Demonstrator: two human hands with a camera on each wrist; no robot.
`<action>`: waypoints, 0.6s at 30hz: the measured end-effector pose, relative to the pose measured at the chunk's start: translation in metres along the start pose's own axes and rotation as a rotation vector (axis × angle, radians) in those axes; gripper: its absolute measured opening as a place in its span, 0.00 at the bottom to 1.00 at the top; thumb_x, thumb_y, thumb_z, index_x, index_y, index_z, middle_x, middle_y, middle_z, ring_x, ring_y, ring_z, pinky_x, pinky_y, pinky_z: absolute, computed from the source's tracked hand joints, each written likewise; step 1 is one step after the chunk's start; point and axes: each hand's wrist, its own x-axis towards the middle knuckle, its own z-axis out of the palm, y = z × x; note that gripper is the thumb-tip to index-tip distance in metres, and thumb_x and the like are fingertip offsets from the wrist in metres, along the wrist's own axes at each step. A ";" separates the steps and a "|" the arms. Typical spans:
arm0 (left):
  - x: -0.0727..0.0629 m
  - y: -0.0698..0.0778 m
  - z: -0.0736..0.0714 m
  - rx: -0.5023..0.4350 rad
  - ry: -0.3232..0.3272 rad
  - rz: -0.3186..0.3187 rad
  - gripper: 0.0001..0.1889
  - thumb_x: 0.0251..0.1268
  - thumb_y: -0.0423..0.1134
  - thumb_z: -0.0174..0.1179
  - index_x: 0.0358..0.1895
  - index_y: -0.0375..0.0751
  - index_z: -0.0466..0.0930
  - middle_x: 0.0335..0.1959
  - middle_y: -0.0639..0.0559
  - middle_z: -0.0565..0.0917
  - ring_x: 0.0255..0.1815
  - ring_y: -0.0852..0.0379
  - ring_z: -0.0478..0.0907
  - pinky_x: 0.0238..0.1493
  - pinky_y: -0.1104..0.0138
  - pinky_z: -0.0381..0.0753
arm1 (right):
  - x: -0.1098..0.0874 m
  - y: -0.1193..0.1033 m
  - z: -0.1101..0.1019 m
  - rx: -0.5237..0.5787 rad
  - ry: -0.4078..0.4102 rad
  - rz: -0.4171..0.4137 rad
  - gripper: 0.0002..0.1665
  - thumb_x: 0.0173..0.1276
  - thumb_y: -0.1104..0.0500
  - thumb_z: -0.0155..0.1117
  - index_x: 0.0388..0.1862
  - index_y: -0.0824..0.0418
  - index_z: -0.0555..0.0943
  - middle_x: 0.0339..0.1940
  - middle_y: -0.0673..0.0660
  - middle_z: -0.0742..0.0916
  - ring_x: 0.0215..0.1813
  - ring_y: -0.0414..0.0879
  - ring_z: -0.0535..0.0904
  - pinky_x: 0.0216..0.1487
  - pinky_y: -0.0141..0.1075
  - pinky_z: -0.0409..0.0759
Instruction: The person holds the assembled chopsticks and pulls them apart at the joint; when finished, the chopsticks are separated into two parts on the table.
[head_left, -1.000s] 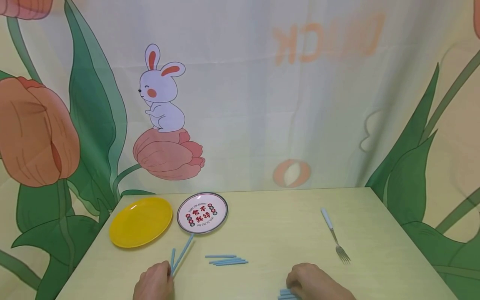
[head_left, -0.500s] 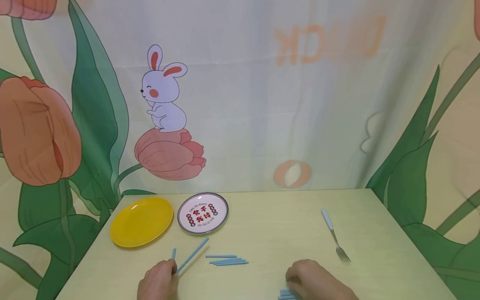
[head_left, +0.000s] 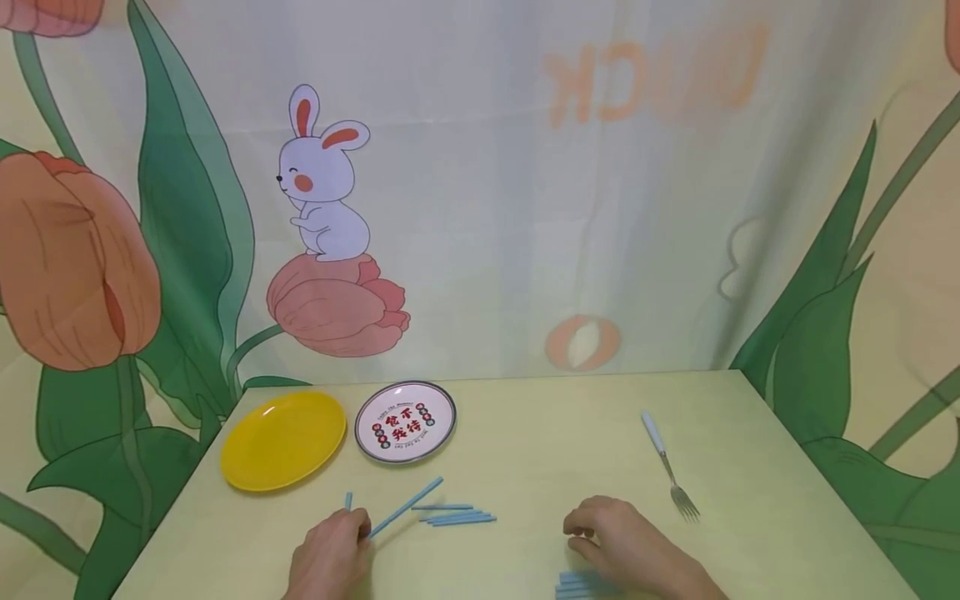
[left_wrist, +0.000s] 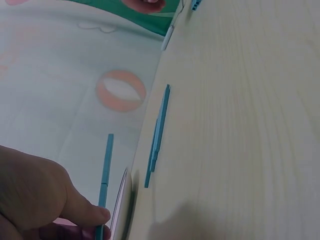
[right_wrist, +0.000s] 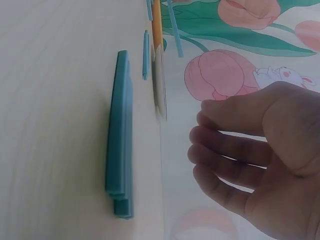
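My left hand (head_left: 330,554) pinches a thin blue stick (head_left: 407,506) between thumb and fingers; the stick slants up to the right, raised off the table. In the left wrist view the blue stick (left_wrist: 107,162) shows a seam partway along it. Just beyond that hand is part of another blue stick (head_left: 348,500), its near end hidden. My right hand (head_left: 626,542) holds nothing, its fingers loosely bent, above and beside a group of blue sticks (head_left: 577,586). These sticks (right_wrist: 119,130) lie side by side on the table in the right wrist view.
Several more blue sticks (head_left: 457,518) lie mid-table between the hands. At the back left are a yellow plate (head_left: 285,442) and a white plate (head_left: 405,422) with red characters. A fork (head_left: 670,471) lies on the right. A printed curtain (head_left: 487,208) hangs behind the table.
My left hand has moved right, and the stick in it has swung rightward toward the middle sticks. My right hand has lifted away from its group, fingers spreading a little.
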 end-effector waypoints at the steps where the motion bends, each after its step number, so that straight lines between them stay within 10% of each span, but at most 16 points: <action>1: 0.000 0.002 -0.001 0.002 -0.011 -0.001 0.05 0.59 0.34 0.67 0.32 0.45 0.79 0.25 0.53 0.73 0.27 0.54 0.69 0.30 0.58 0.76 | 0.001 -0.001 -0.001 0.000 0.011 -0.006 0.04 0.64 0.61 0.67 0.37 0.55 0.86 0.34 0.40 0.84 0.36 0.31 0.76 0.36 0.28 0.78; 18: -0.001 0.026 -0.009 -0.005 0.116 0.217 0.06 0.56 0.32 0.68 0.28 0.46 0.81 0.23 0.56 0.72 0.24 0.57 0.67 0.25 0.64 0.70 | 0.010 -0.008 -0.005 -0.061 0.175 -0.051 0.07 0.63 0.59 0.69 0.40 0.51 0.84 0.37 0.41 0.84 0.38 0.35 0.77 0.38 0.29 0.78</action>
